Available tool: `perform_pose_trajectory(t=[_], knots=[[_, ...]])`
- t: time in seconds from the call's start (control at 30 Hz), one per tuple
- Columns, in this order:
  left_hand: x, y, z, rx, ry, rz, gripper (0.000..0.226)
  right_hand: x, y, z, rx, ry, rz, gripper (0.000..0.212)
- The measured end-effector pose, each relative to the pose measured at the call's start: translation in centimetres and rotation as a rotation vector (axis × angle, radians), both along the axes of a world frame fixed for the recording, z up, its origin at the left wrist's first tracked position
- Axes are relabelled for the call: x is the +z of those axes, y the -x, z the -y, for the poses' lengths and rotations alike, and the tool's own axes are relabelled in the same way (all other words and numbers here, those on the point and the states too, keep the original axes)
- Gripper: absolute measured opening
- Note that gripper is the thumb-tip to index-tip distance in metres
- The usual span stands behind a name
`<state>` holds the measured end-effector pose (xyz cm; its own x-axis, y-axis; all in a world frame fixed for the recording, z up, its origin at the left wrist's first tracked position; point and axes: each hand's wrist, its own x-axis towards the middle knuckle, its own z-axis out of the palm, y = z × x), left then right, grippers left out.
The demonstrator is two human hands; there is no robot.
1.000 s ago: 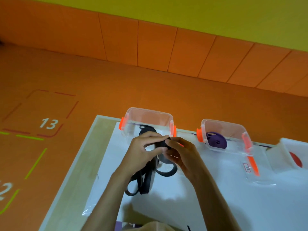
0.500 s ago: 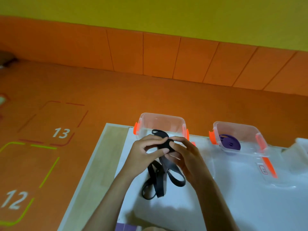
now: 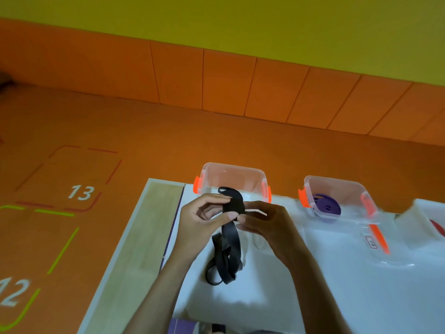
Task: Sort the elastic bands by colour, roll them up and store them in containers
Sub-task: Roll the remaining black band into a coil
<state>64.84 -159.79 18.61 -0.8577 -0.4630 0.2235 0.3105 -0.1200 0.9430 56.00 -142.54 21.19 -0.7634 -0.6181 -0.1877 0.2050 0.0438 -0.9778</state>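
Since 0.5 s ago the loose loops of the black band (image 3: 234,207) have drawn in narrower under the hands, and the wide loop that lay out to the right is gone. Both hands have stayed where they were, in front of the left container (image 3: 209,168).

The left hand (image 3: 201,224) pinches the rolled part of the band from the left, thumb below and fingers curled over the top. The right hand (image 3: 268,227) is clamped on the same roll from the right, its thumb tip meeting the left thumb under it. 1 short end of the band sticks up above the roll and overlaps the near wall of the left container. Whether it is over the container or only in front of it, I cannot tell. The unrolled rest hangs down from the roll and lies in a tangle of loops on the white sheet (image 3: 337,297) that covers the bench (image 3: 144,227).

The right container (image 3: 337,183), clear with orange latches like the left one, holds 1 rolled purple band (image 3: 325,208). A clear lid (image 3: 385,254) lies just in front of it. A white container (image 3: 419,213) at the right edge holds something red (image 3: 437,229), too cut off to name.

The orange floor (image 3: 168,141) left of the bench carries the numbers 13 (image 3: 80,192) and 12 (image 3: 14,295).
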Motion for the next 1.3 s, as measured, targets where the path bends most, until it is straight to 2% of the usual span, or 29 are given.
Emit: perform_pose_trajectory(t=[0.07, 0.1, 0.2, 0.33, 0.5, 0.67, 0.8, 0.9, 0.97, 1.03, 1.1, 1.17, 1.3], knots=[[-0.5, 0.0, -0.4, 0.051, -0.004, 0.005, 0.026, 0.3, 0.0, 0.0, 0.009, -0.098, -0.144, 0.028], [-0.7, 0.1, -0.6, 0.068, 0.009, 0.011, 0.026, 0.2, -0.1, 0.0, 0.010, -0.131, -0.205, 0.025], [-1.6, 0.3, -0.8, 0.088, 0.105, 0.056, 0.020, -0.5, -0.4, 0.2, -0.021, -0.150, -0.300, 0.032], [-2.3, -0.2, 0.1, -0.046, 0.042, 0.093, 0.011, -1.2, -0.7, -0.1, -0.166, 0.011, -0.106, 0.036], [-1.5, 0.4, 0.8, -0.083, 0.041, 0.103, 0.026, -1.3, -0.4, 0.6, -0.153, 0.026, 0.001, 0.037], [-1.0, 0.5, 1.6, -0.156, 0.109, 0.137, 0.029, -1.4, -0.2, 1.0, -0.111, -0.053, -0.041, 0.029], [-0.7, 0.9, 2.2, -0.220, 0.273, 0.201, 0.031, -0.8, 0.4, 1.3, -0.020, -0.327, -0.267, 0.031], [-0.1, 1.4, 2.7, -0.223, 0.429, 0.149, 0.031, 0.1, 0.8, 1.3, 0.018, -0.204, -0.162, 0.046], [0.6, 1.9, 2.9, -0.234, 0.451, 0.115, 0.033, 1.0, 1.1, 1.3, -0.003, -0.135, -0.133, 0.037], [1.4, 2.2, 2.7, -0.198, 0.317, 0.102, 0.040, 1.8, 1.4, 1.3, -0.031, -0.061, -0.100, 0.028], [1.8, 2.5, 2.3, -0.150, 0.172, 0.070, 0.041, 2.3, 1.5, 1.4, -0.052, 0.016, -0.049, 0.030], [1.9, 2.8, 2.0, -0.114, 0.180, 0.024, 0.032, 2.6, 1.6, 1.5, -0.079, 0.091, 0.004, 0.035], [2.7, 3.4, 2.5, -0.147, 0.182, 0.025, 0.033, 2.7, 1.8, 1.4, -0.026, 0.184, 0.052, 0.041]])
